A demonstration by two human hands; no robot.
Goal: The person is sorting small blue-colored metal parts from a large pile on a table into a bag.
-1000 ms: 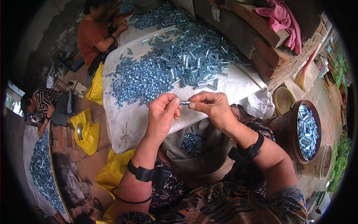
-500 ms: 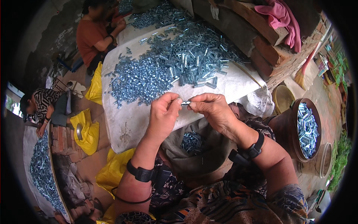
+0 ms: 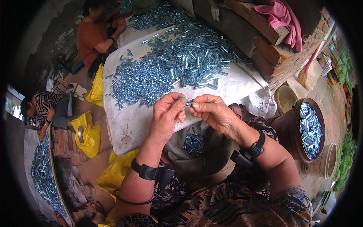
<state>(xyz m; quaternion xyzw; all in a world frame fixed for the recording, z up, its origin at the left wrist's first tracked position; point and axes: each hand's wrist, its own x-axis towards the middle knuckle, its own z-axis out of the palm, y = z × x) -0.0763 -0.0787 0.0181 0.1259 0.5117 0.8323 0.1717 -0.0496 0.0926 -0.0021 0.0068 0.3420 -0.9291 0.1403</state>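
Over the front edge of the white-covered table (image 3: pixel 130 130), my left hand (image 3: pixel 166 113) and my right hand (image 3: pixel 213 113) meet fingertip to fingertip. Between them they pinch a small metal sleeve (image 3: pixel 188 103), mostly hidden by thumbs and forefingers. Both hands are closed on it. Beyond lies a heap of small shiny metal nuts (image 3: pixel 140 83), which merges at the right into a pile of longer metal sleeves (image 3: pixel 196 56). Below my hands a grey cloth sack (image 3: pixel 177 151) gapes on my lap, with metal sleeves (image 3: pixel 194 143) inside.
At right stands a brown bucket (image 3: pixel 289 128) full of metal sleeves, near a pale bucket (image 3: pixel 327 160). Yellow bags (image 3: pixel 87 132) lie on the left floor. A person in orange (image 3: pixel 90 41) sits at the far left; another in a striped top (image 3: pixel 45 108) works by a second heap (image 3: pixel 43 174).
My fingertips have drawn closer together, covering more of the small metal sleeve. The fingers of my left hand have shifted around it.
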